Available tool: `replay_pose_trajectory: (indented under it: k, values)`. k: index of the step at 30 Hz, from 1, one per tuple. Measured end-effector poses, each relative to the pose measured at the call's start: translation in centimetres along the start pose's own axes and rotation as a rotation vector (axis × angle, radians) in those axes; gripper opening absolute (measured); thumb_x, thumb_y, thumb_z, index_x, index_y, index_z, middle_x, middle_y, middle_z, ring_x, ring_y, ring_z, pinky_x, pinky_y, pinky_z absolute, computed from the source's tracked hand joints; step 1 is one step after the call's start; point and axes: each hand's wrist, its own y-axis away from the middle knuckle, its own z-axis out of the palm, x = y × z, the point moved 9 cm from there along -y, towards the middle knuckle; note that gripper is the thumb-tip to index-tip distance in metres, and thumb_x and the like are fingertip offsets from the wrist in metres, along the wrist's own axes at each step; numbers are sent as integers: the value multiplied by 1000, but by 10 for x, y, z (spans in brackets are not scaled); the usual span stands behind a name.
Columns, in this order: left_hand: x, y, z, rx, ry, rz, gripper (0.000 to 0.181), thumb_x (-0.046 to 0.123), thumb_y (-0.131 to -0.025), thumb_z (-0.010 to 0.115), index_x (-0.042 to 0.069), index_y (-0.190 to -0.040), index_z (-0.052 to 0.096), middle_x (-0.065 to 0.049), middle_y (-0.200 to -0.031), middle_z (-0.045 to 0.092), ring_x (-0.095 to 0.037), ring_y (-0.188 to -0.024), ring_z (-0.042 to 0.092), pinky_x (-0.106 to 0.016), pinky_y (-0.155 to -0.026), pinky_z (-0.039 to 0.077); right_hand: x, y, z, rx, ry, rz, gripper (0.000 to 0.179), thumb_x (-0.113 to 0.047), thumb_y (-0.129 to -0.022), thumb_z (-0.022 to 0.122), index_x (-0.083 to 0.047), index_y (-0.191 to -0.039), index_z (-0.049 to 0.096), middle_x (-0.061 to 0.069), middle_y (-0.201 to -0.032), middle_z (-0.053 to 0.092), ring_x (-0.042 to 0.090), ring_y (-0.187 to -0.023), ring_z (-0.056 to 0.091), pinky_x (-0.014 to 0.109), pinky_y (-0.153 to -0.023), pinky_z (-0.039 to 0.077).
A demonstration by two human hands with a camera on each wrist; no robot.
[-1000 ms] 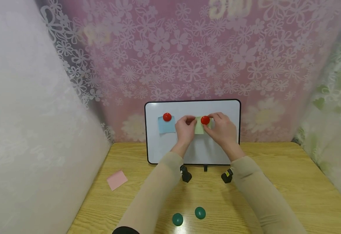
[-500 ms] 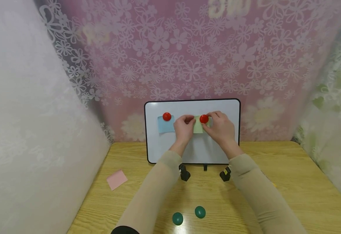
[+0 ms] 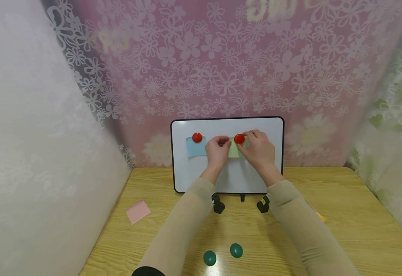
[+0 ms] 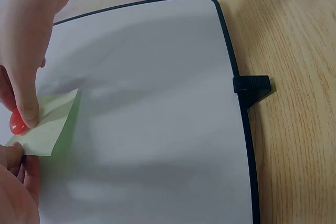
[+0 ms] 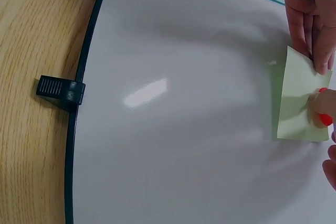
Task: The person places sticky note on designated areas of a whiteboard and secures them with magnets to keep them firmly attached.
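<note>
Wall lettering (image 3: 254,14) cut off, we can't read it, orange item (image 3: 321,217) mostly behind R sleeve (image 3: 306,230), L hand (image 3: 218,153) fingers pinched on green note (image 3: 233,152), R hand (image 3: 261,151) fingers pinched on red magnet (image 3: 239,138)

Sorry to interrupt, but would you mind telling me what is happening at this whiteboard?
A person's left hand pinches the left edge of a pale green note at the whiteboard, while the right hand holds a red disc at its upper part. A blue note hangs to its left, under another red disc. On the table lie a pink note and two green discs.
</note>
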Motion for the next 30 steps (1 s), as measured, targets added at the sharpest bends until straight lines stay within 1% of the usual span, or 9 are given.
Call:
replay_pose_trajectory:
  k: [11, 16, 21, 25, 30]
  values:
    - [0, 0, 3, 0, -6, -3, 11, 9, -100, 78, 7, -110, 82, 0, -94, 75, -13, -84, 64, -24, -78, 57, 2, -1, 1, -17, 10, 20, 41, -28, -89, 91, -2, -117, 77, 18, -117, 71, 39, -106, 66, 54, -76, 62]
    - [0, 1, 3, -3, -5, -5, 11, 9, -100, 78, 8, -110, 82, 1, -93, 75, -12, -83, 64, -24, -77, 57, 0, -2, 0, -3, 5, 12, 39, -27, -89, 91, -2, -117, 77, 18, -116, 71, 39, -105, 66, 55, -75, 62]
    - [0, 1, 2, -3, 0, -2, 12, 10, -100, 77, 7, -111, 82, 0, -96, 76, -13, -85, 66, -25, -79, 57, -4, -2, -1, 4, -5, 13, 40, -26, -90, 90, -2, -119, 76, 19, -118, 70, 40, -107, 65, 56, -76, 62]
    - [-1, 1, 0, 9, 2, -1, 14, 10, -101, 77, 7, -113, 81, -1, -99, 76, -13, -88, 67, -24, -81, 58, -6, 0, -3, 19, -16, 6, 40, -24, -90, 90, -2, -120, 76, 19, -118, 70, 40, -107, 65, 56, -77, 62]
    - [-2, 3, -3, 24, 24, 11, 14, 10, -100, 78, 7, -114, 80, -1, -100, 76, -13, -89, 68, -24, -82, 58, -9, 3, -6, 46, -30, -5, 39, -23, -89, 90, -2, -119, 76, 18, -117, 70, 40, -106, 65, 56, -75, 62]
